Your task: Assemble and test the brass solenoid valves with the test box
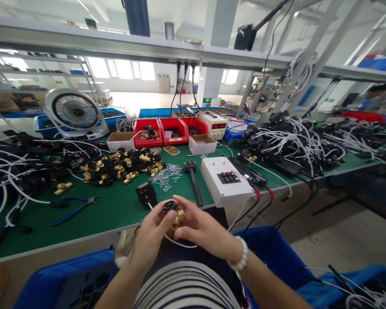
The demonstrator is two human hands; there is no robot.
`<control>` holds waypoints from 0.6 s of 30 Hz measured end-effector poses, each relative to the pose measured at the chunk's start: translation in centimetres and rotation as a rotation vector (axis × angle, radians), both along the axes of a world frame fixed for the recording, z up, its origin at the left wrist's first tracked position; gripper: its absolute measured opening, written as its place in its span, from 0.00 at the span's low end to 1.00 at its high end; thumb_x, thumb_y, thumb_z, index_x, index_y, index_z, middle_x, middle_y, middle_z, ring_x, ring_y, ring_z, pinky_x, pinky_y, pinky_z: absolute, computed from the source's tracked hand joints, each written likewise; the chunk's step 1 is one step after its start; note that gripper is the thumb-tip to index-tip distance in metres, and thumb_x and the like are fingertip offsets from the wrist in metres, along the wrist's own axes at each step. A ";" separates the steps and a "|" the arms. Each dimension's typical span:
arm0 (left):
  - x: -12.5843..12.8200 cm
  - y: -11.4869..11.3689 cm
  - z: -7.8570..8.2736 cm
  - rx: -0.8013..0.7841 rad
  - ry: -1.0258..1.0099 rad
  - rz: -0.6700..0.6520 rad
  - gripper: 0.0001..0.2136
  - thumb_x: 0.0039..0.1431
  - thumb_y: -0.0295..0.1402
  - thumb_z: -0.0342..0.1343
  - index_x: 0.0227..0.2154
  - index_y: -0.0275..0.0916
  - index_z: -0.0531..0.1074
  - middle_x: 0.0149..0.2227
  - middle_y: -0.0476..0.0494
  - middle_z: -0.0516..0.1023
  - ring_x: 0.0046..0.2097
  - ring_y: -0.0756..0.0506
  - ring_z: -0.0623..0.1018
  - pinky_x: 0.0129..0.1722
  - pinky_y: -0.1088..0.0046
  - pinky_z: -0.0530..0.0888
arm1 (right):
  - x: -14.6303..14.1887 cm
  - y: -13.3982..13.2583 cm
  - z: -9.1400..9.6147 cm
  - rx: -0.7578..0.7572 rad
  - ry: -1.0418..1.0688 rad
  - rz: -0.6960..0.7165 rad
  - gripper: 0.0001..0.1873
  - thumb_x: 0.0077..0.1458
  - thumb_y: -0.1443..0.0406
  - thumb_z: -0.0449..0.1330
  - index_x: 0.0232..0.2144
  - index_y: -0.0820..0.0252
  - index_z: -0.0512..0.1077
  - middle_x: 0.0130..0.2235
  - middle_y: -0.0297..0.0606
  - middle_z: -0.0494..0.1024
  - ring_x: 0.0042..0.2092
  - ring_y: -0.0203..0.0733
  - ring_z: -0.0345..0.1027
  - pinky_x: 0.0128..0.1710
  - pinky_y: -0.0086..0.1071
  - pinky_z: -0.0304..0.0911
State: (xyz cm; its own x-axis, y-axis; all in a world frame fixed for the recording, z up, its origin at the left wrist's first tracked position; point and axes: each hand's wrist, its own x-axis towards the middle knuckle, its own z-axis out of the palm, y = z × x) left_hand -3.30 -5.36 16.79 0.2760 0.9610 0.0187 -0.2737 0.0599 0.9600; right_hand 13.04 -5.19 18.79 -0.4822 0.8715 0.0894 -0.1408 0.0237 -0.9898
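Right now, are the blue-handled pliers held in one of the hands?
No, the blue-handled pliers lie on the green table mat, apart from both hands, which hold a small brass fitting.

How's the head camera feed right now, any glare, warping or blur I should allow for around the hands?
Head view: windows behind the bench blow out to white; wide-angle lens bends the overhead rail and green table edge. The left hand and right hand are evenly lit, no hard shadows; the brass fitting between them looks slightly soft.

brass fitting (179, 218) mostly hidden, perhaps by fingers (193, 214)
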 end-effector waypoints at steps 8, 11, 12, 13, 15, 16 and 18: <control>-0.4 0.5 -0.7 0.007 0.075 0.137 0.26 0.55 0.49 0.63 0.48 0.35 0.68 0.47 0.37 0.78 0.48 0.43 0.78 0.46 0.72 0.75 | 11.6 15.4 5.6 0.459 -0.870 -0.800 0.05 0.57 0.69 0.60 0.34 0.63 0.77 0.35 0.43 0.79 0.41 0.48 0.71 0.46 0.40 0.65; -0.3 0.3 -0.3 0.029 0.102 0.142 0.25 0.55 0.48 0.63 0.47 0.35 0.69 0.47 0.38 0.79 0.48 0.46 0.78 0.48 0.75 0.73 | 13.1 17.3 4.4 0.365 -0.920 -0.653 0.11 0.57 0.68 0.60 0.23 0.63 0.75 0.28 0.41 0.78 0.33 0.45 0.71 0.40 0.36 0.66; -0.3 0.3 -0.3 0.028 0.104 0.145 0.25 0.55 0.48 0.63 0.47 0.35 0.69 0.47 0.39 0.79 0.48 0.46 0.78 0.48 0.76 0.73 | 13.2 17.4 3.9 0.351 -0.924 -0.614 0.13 0.58 0.67 0.60 0.22 0.62 0.75 0.28 0.41 0.78 0.33 0.43 0.71 0.39 0.34 0.66; -0.2 0.3 -0.2 0.022 0.105 0.147 0.25 0.54 0.48 0.63 0.47 0.35 0.69 0.47 0.39 0.79 0.47 0.47 0.78 0.48 0.76 0.73 | 13.2 17.4 3.3 0.348 -0.922 -0.591 0.13 0.60 0.67 0.59 0.23 0.62 0.75 0.29 0.40 0.78 0.33 0.42 0.71 0.40 0.33 0.66; -0.1 0.2 -0.2 0.012 0.107 0.155 0.25 0.53 0.49 0.63 0.46 0.35 0.70 0.46 0.38 0.79 0.45 0.47 0.78 0.45 0.76 0.74 | 13.2 17.3 2.6 0.355 -0.922 -0.589 0.13 0.63 0.66 0.58 0.26 0.62 0.74 0.31 0.39 0.78 0.36 0.40 0.72 0.42 0.33 0.66; -0.1 0.2 -0.1 0.009 0.112 0.157 0.25 0.52 0.49 0.64 0.46 0.35 0.70 0.46 0.39 0.79 0.44 0.47 0.79 0.43 0.76 0.75 | 13.2 17.4 2.4 0.355 -0.929 -0.600 0.13 0.64 0.65 0.57 0.27 0.62 0.73 0.32 0.38 0.78 0.36 0.39 0.72 0.44 0.34 0.66; -0.2 0.2 -0.1 0.010 0.121 0.167 0.25 0.52 0.49 0.64 0.45 0.35 0.71 0.46 0.39 0.79 0.43 0.46 0.79 0.42 0.75 0.75 | 13.2 17.7 2.1 0.351 -0.959 -0.629 0.16 0.67 0.64 0.56 0.27 0.62 0.72 0.31 0.36 0.76 0.36 0.38 0.71 0.44 0.36 0.67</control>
State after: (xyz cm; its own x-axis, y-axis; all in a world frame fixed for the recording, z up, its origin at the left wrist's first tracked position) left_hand -3.51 -5.18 16.69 0.1140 0.9935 0.0046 -0.1614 0.0139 0.9868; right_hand 26.29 12.54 20.87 0.0195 0.9782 0.2069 0.7834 0.1137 -0.6110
